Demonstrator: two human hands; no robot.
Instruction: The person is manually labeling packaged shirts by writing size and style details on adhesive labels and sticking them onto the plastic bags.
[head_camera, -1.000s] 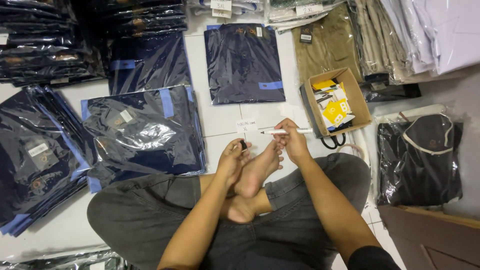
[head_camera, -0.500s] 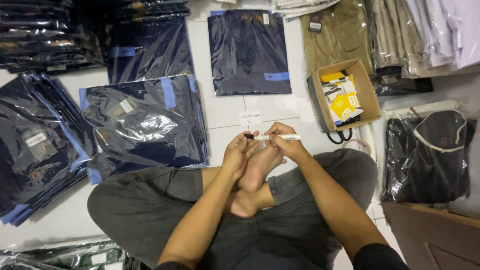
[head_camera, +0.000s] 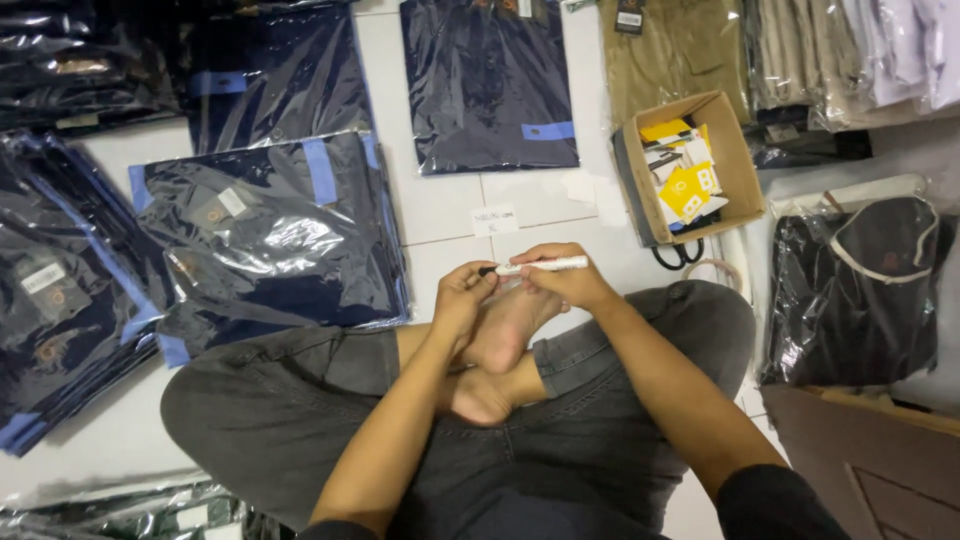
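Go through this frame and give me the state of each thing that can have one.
white marker: held level in both hands, dark tip end at the left fingers
left hand: pinching the marker's tip end
right hand: gripping the barrel
cardboard box: open, holding cards
scissors: on the floor
navy garments: folded, bagged, stacked

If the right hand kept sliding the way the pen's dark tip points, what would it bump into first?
Probably the left hand. The right hand holds a white marker with its dark tip aimed at the left fingers, which sit right at the tip; whether they touch is unclear.
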